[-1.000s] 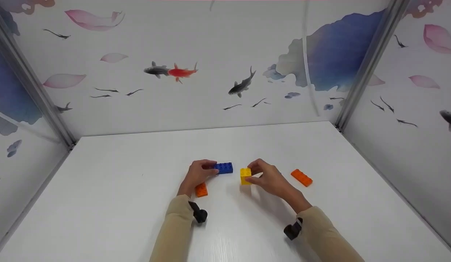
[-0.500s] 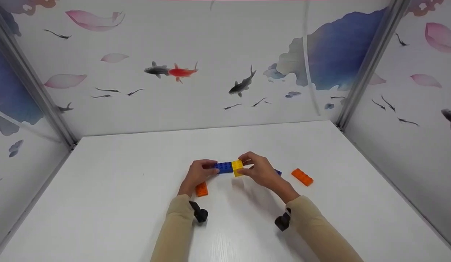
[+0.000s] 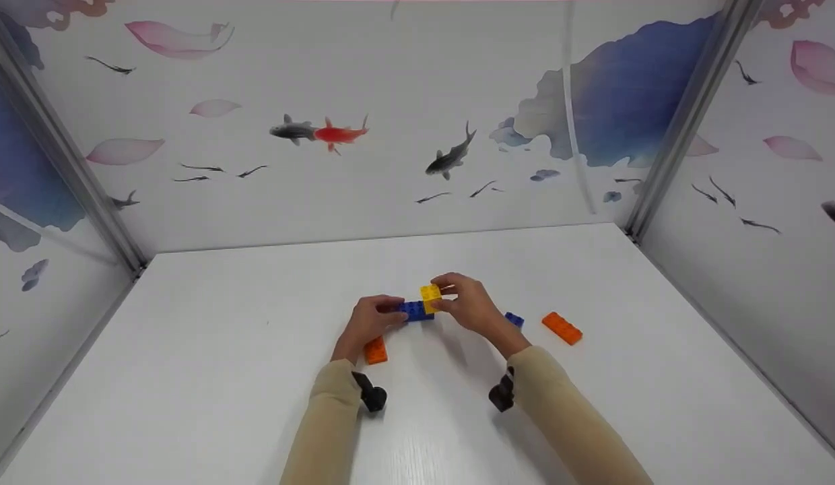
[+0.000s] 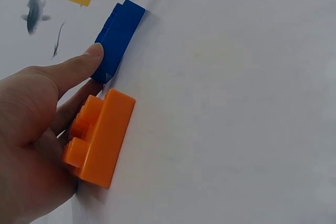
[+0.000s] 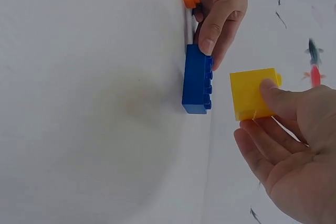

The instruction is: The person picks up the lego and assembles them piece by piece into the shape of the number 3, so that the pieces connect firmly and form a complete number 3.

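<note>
A long blue building brick (image 3: 413, 311) lies studs up on the white table, its left end pinched between the thumb and fingers of my left hand (image 3: 370, 321). My right hand (image 3: 473, 306) grips a yellow building brick (image 3: 430, 297) between thumb and fingertips. In the right wrist view that yellow brick (image 5: 254, 94) hangs above the studs of the blue brick (image 5: 196, 80), with a visible gap between them. An orange brick (image 4: 105, 140) rests close beside my left palm in the left wrist view.
To the right of my right wrist lies a small blue brick (image 3: 514, 319), with an orange brick (image 3: 562, 328) farther right. White panels printed with fish and petals enclose the table (image 3: 256, 404) at the back and both sides.
My right hand has carried the yellow brick left and away from me, over the long blue brick's right end. The small blue brick has come into fuller view. My left hand keeps its place.
</note>
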`<state>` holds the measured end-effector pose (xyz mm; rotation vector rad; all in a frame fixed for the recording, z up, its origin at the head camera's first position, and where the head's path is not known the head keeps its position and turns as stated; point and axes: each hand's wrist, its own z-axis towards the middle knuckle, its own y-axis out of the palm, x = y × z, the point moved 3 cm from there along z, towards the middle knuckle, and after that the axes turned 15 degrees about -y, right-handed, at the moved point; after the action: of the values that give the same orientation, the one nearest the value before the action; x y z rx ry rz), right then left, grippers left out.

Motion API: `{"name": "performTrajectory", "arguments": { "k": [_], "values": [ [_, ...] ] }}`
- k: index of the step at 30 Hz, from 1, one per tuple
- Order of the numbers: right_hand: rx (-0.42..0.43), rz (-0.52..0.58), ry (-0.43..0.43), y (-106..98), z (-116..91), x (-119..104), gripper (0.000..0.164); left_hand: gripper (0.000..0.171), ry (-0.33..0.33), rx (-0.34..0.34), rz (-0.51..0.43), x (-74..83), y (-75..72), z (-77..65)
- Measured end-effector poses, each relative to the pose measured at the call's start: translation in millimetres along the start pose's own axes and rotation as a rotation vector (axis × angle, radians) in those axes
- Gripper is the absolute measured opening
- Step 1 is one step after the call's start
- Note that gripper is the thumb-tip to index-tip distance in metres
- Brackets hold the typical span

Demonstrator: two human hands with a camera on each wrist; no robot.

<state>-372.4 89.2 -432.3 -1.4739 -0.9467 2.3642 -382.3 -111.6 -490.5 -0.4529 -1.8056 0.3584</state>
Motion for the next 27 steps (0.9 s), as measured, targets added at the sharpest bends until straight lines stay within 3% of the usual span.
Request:
{"name": "performTrajectory", "arguments": {
  "k": [13,27],
  "values": [
    [0.046,0.091,0.133,13.2,12.2,16.0,0.039,0.034,0.003,0.007,-0.004,0.7,1.2,2.0],
    [0.031,0.079,0.131,23.2,14.6,20.4,0.038,0.035,0.002,0.008,-0.009,-1.1,0.1,2.0]
  ]
}}
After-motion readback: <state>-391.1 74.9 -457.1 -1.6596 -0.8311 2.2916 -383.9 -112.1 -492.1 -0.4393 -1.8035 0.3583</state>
